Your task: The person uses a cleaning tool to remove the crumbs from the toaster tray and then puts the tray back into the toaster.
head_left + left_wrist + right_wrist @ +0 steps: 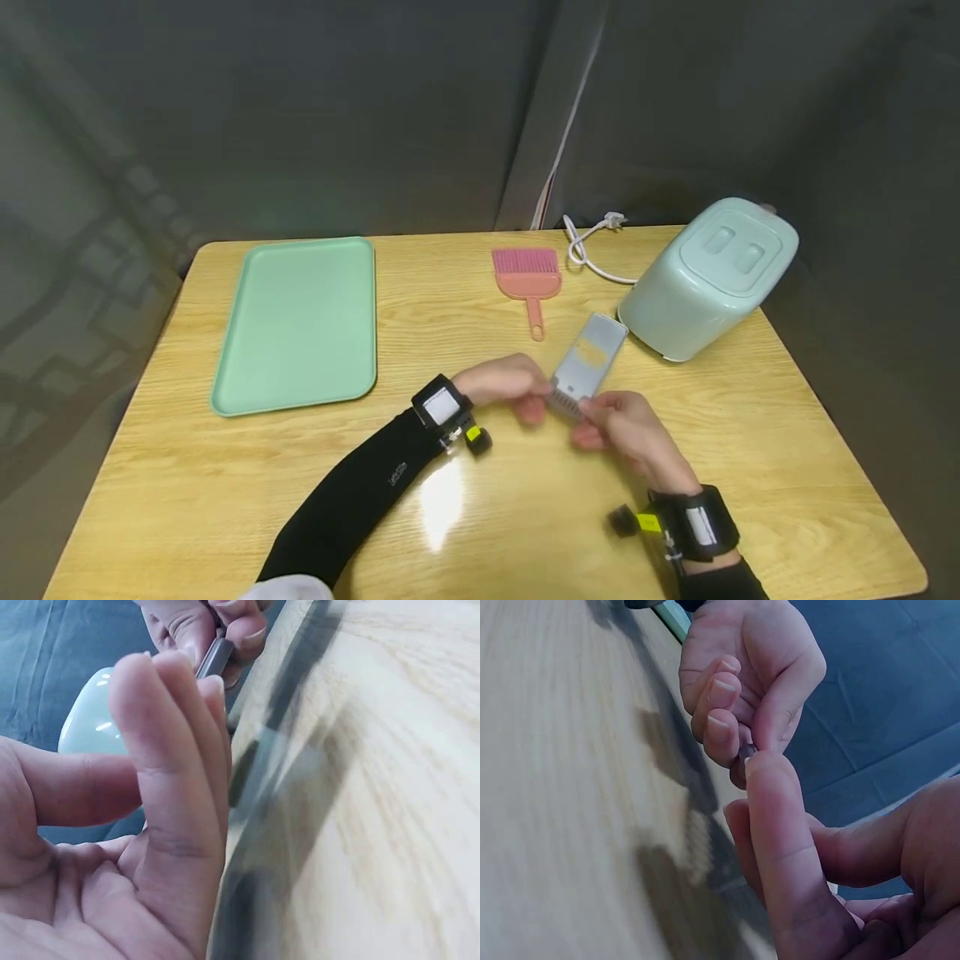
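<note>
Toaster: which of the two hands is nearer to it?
Right. The right hand, pinching the crumb-strewn grey tray, is in front of the toaster and slightly left; the left hand, at the same tray end, is farther left.

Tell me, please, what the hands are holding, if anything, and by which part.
The left hand and right hand hold the small grey tray by its near end, each pinching close to one corner.
</note>
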`<state>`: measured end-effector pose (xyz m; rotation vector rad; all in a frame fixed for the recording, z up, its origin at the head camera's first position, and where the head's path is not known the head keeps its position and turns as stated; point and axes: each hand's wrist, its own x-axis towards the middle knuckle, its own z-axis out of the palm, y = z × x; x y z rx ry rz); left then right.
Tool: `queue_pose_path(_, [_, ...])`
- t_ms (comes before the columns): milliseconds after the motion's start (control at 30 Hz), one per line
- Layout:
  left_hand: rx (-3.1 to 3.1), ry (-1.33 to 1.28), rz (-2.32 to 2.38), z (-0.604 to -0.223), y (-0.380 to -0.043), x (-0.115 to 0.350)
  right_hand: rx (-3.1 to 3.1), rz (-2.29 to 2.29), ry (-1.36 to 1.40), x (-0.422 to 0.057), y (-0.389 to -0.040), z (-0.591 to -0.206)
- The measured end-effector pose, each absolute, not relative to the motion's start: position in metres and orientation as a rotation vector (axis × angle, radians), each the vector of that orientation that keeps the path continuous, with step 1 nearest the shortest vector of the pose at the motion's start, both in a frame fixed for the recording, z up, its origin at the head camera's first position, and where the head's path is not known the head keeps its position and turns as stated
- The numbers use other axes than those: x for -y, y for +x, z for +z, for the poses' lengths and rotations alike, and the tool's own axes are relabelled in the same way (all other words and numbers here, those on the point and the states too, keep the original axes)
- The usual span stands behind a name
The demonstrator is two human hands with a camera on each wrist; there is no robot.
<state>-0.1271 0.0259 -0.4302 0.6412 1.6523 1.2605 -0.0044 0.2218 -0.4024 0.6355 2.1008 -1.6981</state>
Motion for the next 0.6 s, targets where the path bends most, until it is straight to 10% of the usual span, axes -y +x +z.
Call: queue_pose_path(600, [-1.826, 0.404, 1.584, -0.413, -0.142, 0.019, -2.24, -1.665, 0.402, -0.186, -0.079, -0.379])
